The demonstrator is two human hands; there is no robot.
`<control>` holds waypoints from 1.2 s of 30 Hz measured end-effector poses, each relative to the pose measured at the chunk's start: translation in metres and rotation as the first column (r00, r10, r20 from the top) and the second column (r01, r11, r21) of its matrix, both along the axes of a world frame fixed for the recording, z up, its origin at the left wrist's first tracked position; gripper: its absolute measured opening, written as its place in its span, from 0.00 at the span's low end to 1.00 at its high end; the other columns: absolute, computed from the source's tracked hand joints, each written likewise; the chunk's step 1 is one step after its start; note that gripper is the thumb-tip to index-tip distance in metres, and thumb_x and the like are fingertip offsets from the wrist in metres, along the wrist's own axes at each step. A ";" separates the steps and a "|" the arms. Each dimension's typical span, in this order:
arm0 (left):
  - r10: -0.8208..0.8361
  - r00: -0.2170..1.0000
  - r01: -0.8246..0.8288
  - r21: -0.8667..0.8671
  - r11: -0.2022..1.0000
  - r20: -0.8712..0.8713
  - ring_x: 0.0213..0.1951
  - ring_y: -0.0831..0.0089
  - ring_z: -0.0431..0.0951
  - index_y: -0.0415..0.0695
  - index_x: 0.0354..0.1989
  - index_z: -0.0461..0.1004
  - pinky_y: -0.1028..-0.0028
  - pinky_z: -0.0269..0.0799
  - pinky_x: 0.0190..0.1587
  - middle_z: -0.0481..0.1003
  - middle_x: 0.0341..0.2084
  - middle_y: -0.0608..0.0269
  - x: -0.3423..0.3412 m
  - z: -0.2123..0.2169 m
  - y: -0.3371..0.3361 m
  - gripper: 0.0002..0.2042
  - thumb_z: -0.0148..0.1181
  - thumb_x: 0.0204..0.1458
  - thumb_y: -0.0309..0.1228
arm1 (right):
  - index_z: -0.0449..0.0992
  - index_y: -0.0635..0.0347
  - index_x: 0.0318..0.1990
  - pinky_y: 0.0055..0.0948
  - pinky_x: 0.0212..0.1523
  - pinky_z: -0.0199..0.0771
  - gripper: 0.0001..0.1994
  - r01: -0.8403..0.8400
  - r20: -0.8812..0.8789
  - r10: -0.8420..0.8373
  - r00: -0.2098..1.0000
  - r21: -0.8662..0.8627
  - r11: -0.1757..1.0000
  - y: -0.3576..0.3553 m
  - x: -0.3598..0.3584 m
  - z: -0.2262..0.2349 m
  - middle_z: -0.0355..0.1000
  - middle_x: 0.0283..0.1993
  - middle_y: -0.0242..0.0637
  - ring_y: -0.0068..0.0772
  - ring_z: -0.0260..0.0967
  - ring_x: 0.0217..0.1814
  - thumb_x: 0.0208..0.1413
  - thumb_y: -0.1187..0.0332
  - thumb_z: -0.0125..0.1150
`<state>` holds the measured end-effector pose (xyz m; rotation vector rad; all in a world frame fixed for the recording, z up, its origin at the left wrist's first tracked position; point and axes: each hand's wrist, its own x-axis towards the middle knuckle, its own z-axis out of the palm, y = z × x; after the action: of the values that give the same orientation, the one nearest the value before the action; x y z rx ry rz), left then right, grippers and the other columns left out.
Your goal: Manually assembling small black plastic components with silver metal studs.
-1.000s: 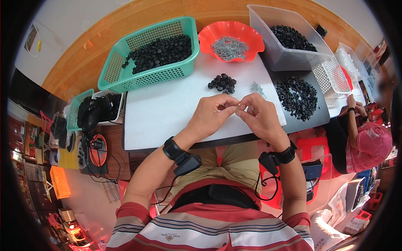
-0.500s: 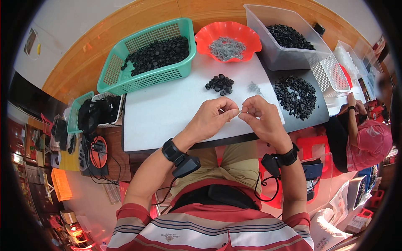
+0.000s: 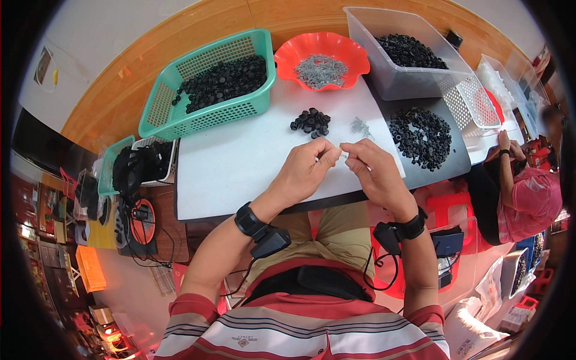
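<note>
My left hand (image 3: 307,169) and my right hand (image 3: 375,171) meet over the near part of a white sheet (image 3: 234,162), both with thumb and forefinger pinched. A tiny pale piece (image 3: 344,155) shows between the fingertips; its kind is too small to make out. Just beyond the hands lies a small heap of black round caps (image 3: 311,122). To its right is a little pile of thin silvery metal pieces (image 3: 360,126). Both wrists carry a black strap with a small device.
At the back stand a green basket (image 3: 261,103) of black caps, a red scalloped bowl (image 3: 354,67) of silvery pieces and a clear bin (image 3: 396,84) of black parts. More black parts (image 3: 421,138) lie on the dark board at right. A person in pink (image 3: 531,201) works beyond.
My fingertips have shifted slightly against each other, the right forefinger now reaching straighter toward the left hand. The whole view has moved a little; the heaps look the same.
</note>
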<state>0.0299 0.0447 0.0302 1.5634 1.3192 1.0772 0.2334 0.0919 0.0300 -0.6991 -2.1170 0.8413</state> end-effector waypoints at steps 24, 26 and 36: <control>0.414 0.776 -0.145 0.505 0.851 -0.475 0.42 0.58 0.78 0.42 0.42 0.83 0.63 0.75 0.45 0.80 0.38 0.58 -0.031 -0.020 -0.009 0.14 0.74 0.46 0.29 | 0.80 0.66 0.46 0.26 0.38 0.74 0.07 0.117 -0.185 -0.135 0.973 -0.105 0.988 0.000 0.008 -0.019 0.77 0.37 0.38 0.29 0.74 0.35 0.62 0.80 0.60; 0.422 0.767 -0.167 0.485 0.858 -0.483 0.43 0.58 0.78 0.43 0.42 0.83 0.63 0.75 0.45 0.81 0.39 0.58 -0.035 -0.023 -0.009 0.13 0.74 0.47 0.29 | 0.80 0.66 0.45 0.26 0.38 0.73 0.07 0.111 -0.187 -0.138 0.973 -0.149 0.983 0.000 0.005 -0.021 0.77 0.37 0.38 0.28 0.74 0.35 0.61 0.80 0.61; 0.259 0.895 -0.160 0.282 0.946 -0.363 0.41 0.61 0.85 0.40 0.49 0.73 0.66 0.80 0.46 0.83 0.39 0.55 -0.032 -0.022 -0.011 0.17 0.70 0.51 0.26 | 0.83 0.64 0.43 0.22 0.35 0.69 0.06 -0.020 -0.273 -0.054 0.960 -0.261 0.965 -0.011 -0.016 -0.021 0.77 0.38 0.35 0.23 0.71 0.35 0.58 0.77 0.68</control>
<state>-0.0025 0.0333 0.0082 1.9313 1.7136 1.1276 0.2177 0.0809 0.0087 -0.6865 -1.7642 1.1531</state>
